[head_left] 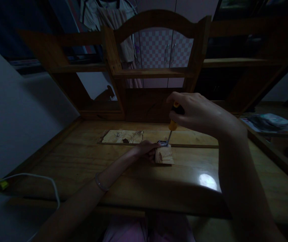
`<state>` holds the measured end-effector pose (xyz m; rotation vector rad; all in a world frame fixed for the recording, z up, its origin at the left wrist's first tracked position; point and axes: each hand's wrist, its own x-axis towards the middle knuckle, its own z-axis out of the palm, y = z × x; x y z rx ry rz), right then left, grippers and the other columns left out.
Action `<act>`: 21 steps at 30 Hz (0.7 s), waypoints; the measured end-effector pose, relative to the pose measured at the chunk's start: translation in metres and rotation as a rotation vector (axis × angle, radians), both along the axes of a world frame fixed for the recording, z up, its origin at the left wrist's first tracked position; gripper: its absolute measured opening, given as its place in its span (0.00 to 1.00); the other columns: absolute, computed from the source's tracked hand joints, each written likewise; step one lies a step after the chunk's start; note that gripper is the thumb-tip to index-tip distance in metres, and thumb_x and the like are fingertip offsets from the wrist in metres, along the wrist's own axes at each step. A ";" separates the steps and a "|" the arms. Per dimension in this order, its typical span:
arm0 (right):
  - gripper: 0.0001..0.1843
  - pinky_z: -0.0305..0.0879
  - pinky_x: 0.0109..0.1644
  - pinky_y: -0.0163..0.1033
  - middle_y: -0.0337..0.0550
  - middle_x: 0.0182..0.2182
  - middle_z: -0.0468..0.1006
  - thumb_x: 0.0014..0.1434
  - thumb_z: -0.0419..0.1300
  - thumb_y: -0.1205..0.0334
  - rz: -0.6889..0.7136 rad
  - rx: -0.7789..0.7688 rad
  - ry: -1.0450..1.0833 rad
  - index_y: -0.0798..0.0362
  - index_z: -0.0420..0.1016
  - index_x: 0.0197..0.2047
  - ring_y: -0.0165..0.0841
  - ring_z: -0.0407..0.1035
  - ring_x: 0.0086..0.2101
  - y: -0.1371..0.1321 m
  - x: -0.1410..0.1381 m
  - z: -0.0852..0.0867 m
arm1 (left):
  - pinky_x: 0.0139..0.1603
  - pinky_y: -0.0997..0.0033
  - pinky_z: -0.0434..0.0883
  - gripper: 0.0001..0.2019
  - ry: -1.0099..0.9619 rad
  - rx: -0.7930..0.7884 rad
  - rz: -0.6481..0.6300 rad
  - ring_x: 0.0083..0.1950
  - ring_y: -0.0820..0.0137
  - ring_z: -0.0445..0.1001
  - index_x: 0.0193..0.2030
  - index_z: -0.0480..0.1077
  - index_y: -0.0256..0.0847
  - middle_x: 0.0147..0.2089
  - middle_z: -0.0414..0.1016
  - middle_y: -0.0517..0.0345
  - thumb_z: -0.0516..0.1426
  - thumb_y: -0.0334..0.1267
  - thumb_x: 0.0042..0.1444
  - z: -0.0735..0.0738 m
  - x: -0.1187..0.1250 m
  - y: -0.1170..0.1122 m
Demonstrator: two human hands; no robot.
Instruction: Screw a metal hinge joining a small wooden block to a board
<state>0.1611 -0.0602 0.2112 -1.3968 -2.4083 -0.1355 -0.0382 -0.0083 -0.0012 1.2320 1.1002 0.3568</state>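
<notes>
My right hand (189, 109) is wrapped round the handle of a yellow and black screwdriver (173, 125), which stands nearly upright. Its shaft slants down to a small shiny metal piece, perhaps a hinge (162, 143), at the far edge of a small square wooden block (166, 155). From the left, my left hand (147, 149) grips the block, its fingers at the block's side and near the metal piece. Behind them a worn strip of board (122, 136), with its surface partly peeled, lies along the wooden desk top (96, 168).
A wooden shelf unit (154, 73) rises at the back of the desk. A white cable (36, 175) curls at the left, near a yellow-green item (3, 184). At the right, plastic-wrapped papers (270, 121) lie on a side shelf. Lamp light reflects off the desk's right part.
</notes>
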 end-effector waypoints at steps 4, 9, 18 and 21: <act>0.14 0.66 0.47 0.46 0.50 0.44 0.79 0.62 0.55 0.60 0.004 -0.003 -0.002 0.51 0.73 0.50 0.45 0.73 0.45 0.002 0.001 -0.001 | 0.21 0.72 0.65 0.31 -0.009 -0.015 -0.014 0.16 0.74 0.65 0.16 0.57 0.41 0.13 0.58 0.64 0.60 0.63 0.54 0.002 0.001 -0.001; 0.15 0.66 0.46 0.46 0.50 0.44 0.79 0.61 0.56 0.60 0.004 0.004 0.000 0.51 0.73 0.50 0.45 0.73 0.44 0.003 0.001 -0.001 | 0.22 0.71 0.65 0.31 0.001 -0.009 -0.027 0.16 0.73 0.65 0.15 0.57 0.41 0.13 0.58 0.64 0.60 0.65 0.52 0.001 0.001 0.000; 0.14 0.66 0.44 0.46 0.50 0.44 0.80 0.62 0.56 0.59 -0.014 -0.012 -0.010 0.48 0.73 0.50 0.46 0.72 0.45 -0.001 -0.001 0.002 | 0.24 0.71 0.67 0.30 -0.011 -0.030 -0.018 0.17 0.74 0.64 0.17 0.58 0.41 0.14 0.57 0.65 0.60 0.63 0.55 0.001 0.001 -0.001; 0.14 0.66 0.45 0.46 0.49 0.44 0.80 0.62 0.56 0.59 -0.011 -0.011 -0.009 0.48 0.73 0.51 0.46 0.72 0.45 0.002 0.000 0.001 | 0.25 0.70 0.69 0.31 -0.015 -0.034 -0.004 0.17 0.74 0.64 0.17 0.58 0.42 0.15 0.59 0.64 0.61 0.65 0.51 0.001 0.001 -0.002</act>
